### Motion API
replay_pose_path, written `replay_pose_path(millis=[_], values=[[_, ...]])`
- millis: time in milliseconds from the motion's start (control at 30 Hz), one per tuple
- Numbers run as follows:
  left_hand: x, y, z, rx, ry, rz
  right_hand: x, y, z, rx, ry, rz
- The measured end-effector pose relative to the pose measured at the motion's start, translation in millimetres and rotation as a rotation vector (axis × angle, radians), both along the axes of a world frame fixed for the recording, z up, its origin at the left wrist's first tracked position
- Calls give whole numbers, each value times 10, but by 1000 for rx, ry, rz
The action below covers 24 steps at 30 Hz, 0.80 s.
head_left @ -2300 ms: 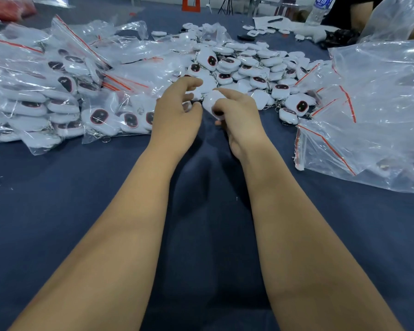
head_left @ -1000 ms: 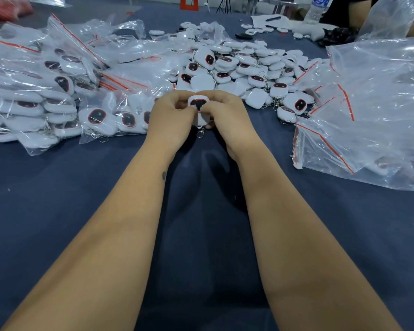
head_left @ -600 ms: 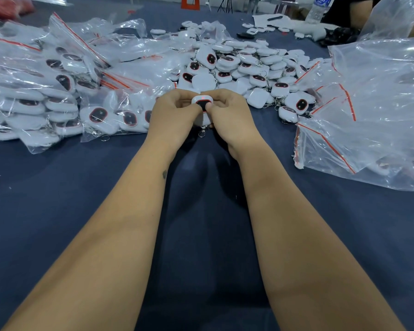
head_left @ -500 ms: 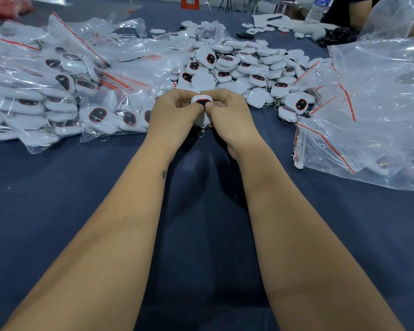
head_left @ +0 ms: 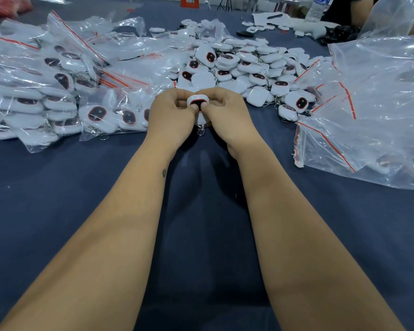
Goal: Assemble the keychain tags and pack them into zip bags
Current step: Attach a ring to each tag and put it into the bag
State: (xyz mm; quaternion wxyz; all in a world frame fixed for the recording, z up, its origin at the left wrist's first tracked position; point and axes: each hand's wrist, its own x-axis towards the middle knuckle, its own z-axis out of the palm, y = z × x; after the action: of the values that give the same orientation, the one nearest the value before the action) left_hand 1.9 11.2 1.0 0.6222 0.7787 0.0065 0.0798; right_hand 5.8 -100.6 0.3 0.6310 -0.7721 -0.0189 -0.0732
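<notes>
Tag (head_left: 197, 101), white with a dark red-rimmed window, sits pinched between both hands just above the middle of the table (head_left: 58, 199), its metal clip (head_left: 201, 131) dangling below the palms. From the head view, the left hand (head_left: 171, 115) has thumb and fingers closed on the tag's left side, and the right hand (head_left: 227, 115) is closed on its right side, both thumbs pressing at the front face. This looks like the pressing-together stage of assembly. To do it well, I would judge that the thumbs should push evenly on both sides so the halves seat flush without tilting, and the clip should hang free so it is not trapped. One tag is in hand. Beyond it, toward the far edge, lies a loose pile (head_left: 246, 65) of tags too many to count surely, several dozen at least. Along the left edge lie filled bags (head_left: 58, 91), overlapping so the count is unclear, perhaps half a dozen or more. At the right edge a heap of empty bags (head_left: 368, 115) lies crumpled, number untellable. One water bottle (head_left: 317, 8) stands at the far right corner.
</notes>
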Motion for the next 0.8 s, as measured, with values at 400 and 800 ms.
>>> replay_pose_path(millis=[400, 800], values=[[-84, -47, 0, 160, -283, 194, -48, -7, 59, 251, -10, -40], [2, 79, -80, 882, -166, 308, 2, -44, 61, 397, 5, -155]])
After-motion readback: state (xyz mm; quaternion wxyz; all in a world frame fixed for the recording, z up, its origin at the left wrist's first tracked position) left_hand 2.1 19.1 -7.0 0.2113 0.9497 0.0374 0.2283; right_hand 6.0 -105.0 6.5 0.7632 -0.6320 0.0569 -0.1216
